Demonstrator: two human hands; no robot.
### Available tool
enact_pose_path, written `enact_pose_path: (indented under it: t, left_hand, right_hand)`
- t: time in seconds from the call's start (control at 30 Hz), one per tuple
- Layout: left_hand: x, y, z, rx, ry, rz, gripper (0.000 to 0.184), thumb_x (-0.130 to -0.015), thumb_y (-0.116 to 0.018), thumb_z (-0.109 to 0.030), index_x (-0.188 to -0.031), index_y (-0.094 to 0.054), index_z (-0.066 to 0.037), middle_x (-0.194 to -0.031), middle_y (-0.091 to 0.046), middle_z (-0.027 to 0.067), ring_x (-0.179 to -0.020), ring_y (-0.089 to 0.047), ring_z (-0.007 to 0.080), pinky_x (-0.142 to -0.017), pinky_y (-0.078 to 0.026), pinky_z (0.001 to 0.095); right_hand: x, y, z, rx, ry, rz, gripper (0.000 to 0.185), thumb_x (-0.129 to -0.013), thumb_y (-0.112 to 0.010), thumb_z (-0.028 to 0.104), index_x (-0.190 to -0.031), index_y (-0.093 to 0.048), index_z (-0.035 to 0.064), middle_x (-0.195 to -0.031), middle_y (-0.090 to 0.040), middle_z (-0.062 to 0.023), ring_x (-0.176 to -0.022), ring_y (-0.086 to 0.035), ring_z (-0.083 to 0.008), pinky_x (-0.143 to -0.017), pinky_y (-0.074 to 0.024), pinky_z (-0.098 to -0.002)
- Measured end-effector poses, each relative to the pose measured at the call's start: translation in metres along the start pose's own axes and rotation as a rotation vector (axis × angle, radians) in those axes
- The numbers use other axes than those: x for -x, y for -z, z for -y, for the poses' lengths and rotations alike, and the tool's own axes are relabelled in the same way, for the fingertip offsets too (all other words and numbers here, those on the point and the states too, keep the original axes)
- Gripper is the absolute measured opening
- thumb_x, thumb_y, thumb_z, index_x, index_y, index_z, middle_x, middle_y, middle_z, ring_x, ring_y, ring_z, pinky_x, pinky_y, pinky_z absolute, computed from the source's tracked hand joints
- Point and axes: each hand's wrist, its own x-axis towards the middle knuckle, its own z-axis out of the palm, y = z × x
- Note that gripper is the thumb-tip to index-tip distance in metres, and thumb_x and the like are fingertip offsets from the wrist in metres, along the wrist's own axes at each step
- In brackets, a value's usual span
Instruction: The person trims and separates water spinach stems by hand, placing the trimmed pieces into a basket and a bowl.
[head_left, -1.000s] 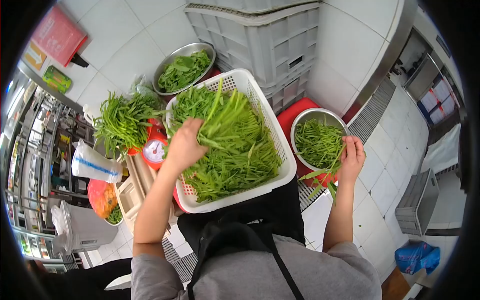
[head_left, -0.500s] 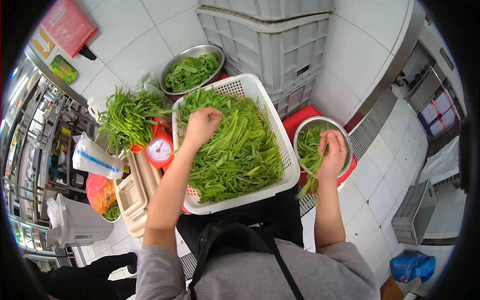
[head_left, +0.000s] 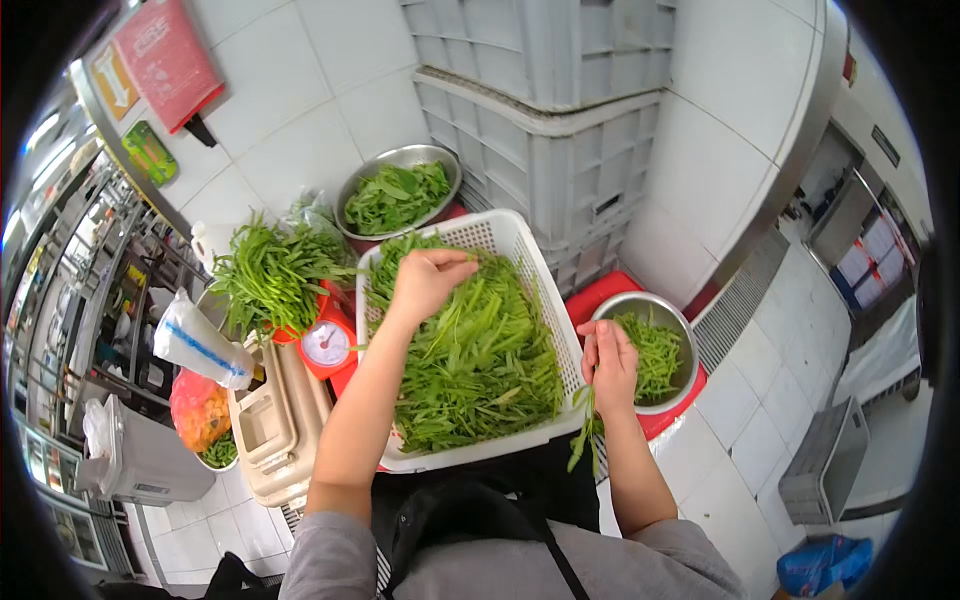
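Observation:
A white perforated basket (head_left: 540,290) in front of me is heaped with long-stemmed leafy greens (head_left: 480,370). Over its far half is my left hand (head_left: 430,285), thumb and fingers pinched together just above the heap; whatever is between the fingertips I cannot make out. My right hand (head_left: 612,368) is closed on a few leafy green stems (head_left: 585,430), which hang down beside the basket's right rim. Just right of that hand, a steel bowl (head_left: 690,360) contains cut green stems (head_left: 645,350).
Behind the basket stands another steel bowl (head_left: 455,170) of leaves. To the left are a red dial scale (head_left: 326,343) bearing a bunch of greens (head_left: 280,275) and beige lidded containers (head_left: 270,430). Stacked grey crates (head_left: 550,160) rise behind, against the tiled wall.
My right hand has moved left, away from above the steel bowl to the basket's right edge, with stems in it. My left hand has shifted right over the heap. The camera view has tilted up.

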Motion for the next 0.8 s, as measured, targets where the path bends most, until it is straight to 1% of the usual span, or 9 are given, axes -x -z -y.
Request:
enact_pose_path:
  t: [0.07,0.17,0.2,0.33,0.47,0.57,0.67,0.77,0.8]
  left_hand:
    - [0.009,0.031,-0.031,0.208,-0.013,0.006,0.021,-0.077,-0.065,-0.015,-0.093,-0.066,-0.002,-0.074,-0.063,-0.0001,-0.063,-0.053,0.0041,-0.057,-0.045,0.0183]
    - [0.014,0.061,-0.048,0.411,0.028,0.031,0.021,-0.078,-0.064,-0.014,-0.096,-0.065,-0.002,-0.08,-0.063,-0.0002,-0.068,-0.055,0.0051,-0.063,-0.047,0.0202]
    - [0.015,0.067,-0.051,0.434,0.044,0.026,0.021,-0.078,-0.064,-0.014,-0.096,-0.065,-0.002,-0.08,-0.063,0.0002,-0.068,-0.055,0.0054,-0.063,-0.047,0.0204]
    - [0.025,0.075,-0.05,0.486,0.056,0.005,0.02,-0.078,-0.064,-0.013,-0.095,-0.064,-0.002,-0.082,-0.064,0.0022,-0.07,-0.057,0.0068,-0.064,-0.047,0.0209]
    - [0.035,0.069,-0.048,0.517,0.018,0.042,0.022,-0.077,-0.065,-0.01,-0.096,-0.064,0.0,-0.082,-0.064,0.0036,-0.068,-0.057,0.0071,-0.062,-0.048,0.0205]
    - [0.043,0.065,-0.047,0.45,-0.043,0.078,0.021,-0.075,-0.065,-0.006,-0.094,-0.064,0.002,-0.076,-0.063,0.0038,-0.062,-0.055,0.0064,-0.058,-0.045,0.0198]
    - [0.053,0.073,-0.054,0.306,-0.058,0.139,0.017,-0.073,-0.066,-0.004,-0.088,-0.065,0.003,-0.068,-0.061,0.003,-0.057,-0.052,0.0061,-0.054,-0.042,0.0196]
    - [0.051,0.076,-0.045,0.189,-0.022,0.239,0.015,-0.073,-0.066,-0.005,-0.086,-0.065,0.003,-0.065,-0.06,0.0029,-0.056,-0.051,0.0064,-0.053,-0.041,0.0197]
    - [0.052,0.074,-0.043,0.209,-0.028,0.226,0.015,-0.073,-0.066,-0.005,-0.085,-0.065,0.003,-0.065,-0.06,0.0029,-0.056,-0.051,0.0064,-0.052,-0.041,0.0197]
  right_hand:
    - [-0.004,-0.005,-0.001,-0.016,-0.052,0.093,0.024,-0.09,-0.046,0.02,-0.088,-0.058,-0.0004,-0.054,-0.042,0.0019,-0.045,-0.038,-0.0036,-0.043,-0.0309,-0.018]
    - [-0.014,-0.032,-0.008,0.258,0.253,0.166,0.015,-0.084,-0.055,0.012,-0.085,-0.06,-0.0024,-0.063,-0.054,-0.0004,-0.057,-0.049,-0.0059,-0.052,-0.038,-0.0194]
    - [-0.014,-0.041,0.004,0.252,0.141,0.189,0.01,-0.079,-0.061,0.007,-0.084,-0.062,-0.0024,-0.072,-0.061,-0.0027,-0.067,-0.054,-0.0085,-0.06,-0.0412,-0.0212]
    - [-0.025,-0.076,0.025,0.284,0.312,0.308,0.013,-0.078,-0.063,0.008,-0.086,-0.063,-0.001,-0.075,-0.061,-0.0053,-0.066,-0.054,-0.0105,-0.06,-0.0412,-0.0217]
    - [-0.04,-0.109,0.036,0.23,0.247,0.411,0.019,-0.078,-0.064,0.013,-0.091,-0.063,-0.0008,-0.081,-0.062,-0.0048,-0.07,-0.054,-0.0103,-0.061,-0.0422,-0.0225]
    - [-0.05,-0.121,0.016,0.152,0.226,0.525,0.017,-0.08,-0.062,0.015,-0.089,-0.064,0.0002,-0.073,-0.06,0.0005,-0.065,-0.051,-0.0045,-0.058,-0.041,-0.0201]
    - [-0.052,-0.112,0.03,0.065,-0.241,0.647,0.015,-0.081,-0.062,0.014,-0.086,-0.063,-0.0001,-0.071,-0.058,0.0009,-0.065,-0.05,-0.0052,-0.059,-0.0401,-0.0199]
    - [-0.051,-0.106,0.025,0.086,-0.226,0.709,0.019,-0.079,-0.063,0.018,-0.084,-0.063,-0.0009,-0.072,-0.06,-0.0016,-0.061,-0.05,-0.0096,-0.057,-0.0395,-0.0237]
    - [-0.051,-0.106,0.019,0.165,-0.059,0.678,0.018,-0.078,-0.063,0.017,-0.083,-0.063,-0.0004,-0.072,-0.06,-0.0023,-0.06,-0.05,-0.0099,-0.056,-0.0389,-0.0238]
